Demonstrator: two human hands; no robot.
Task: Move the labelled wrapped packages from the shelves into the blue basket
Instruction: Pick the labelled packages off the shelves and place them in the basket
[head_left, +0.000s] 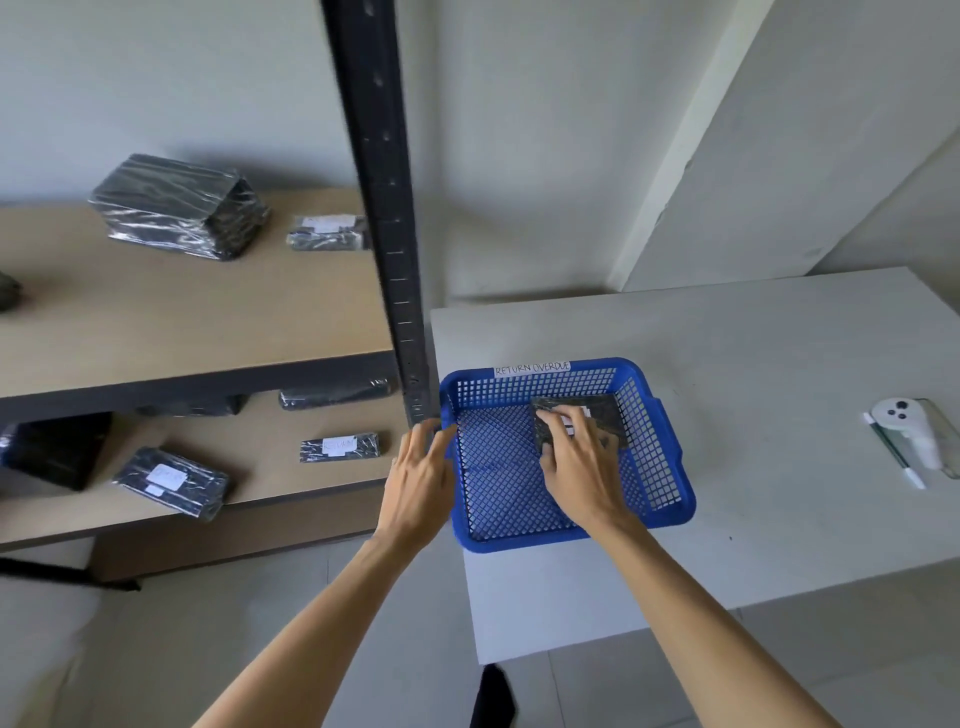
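A blue mesh basket (670, 457) tagged "RETURN OVERDUE" sits on a white table. My right hand (576, 462) lies inside it, fingers pressed on a black wrapped package with a white label (605, 415) at the basket's far right corner. My left hand (418, 475) hovers with fingers spread beside the basket's left rim, holding nothing. On the lower shelf lie a small labelled package (338, 447) and a larger labelled package (171, 480). Another small labelled package (326, 232) rests on the upper shelf near the post.
A black upright shelf post (387, 208) stands between shelves and table (727, 338). A big unlabelled wrapped bundle (179, 208) sits on the upper shelf; dark packages (335, 397) lie deep on the lower one. A white controller (906, 423) and pen (893, 452) rest at the table's right.
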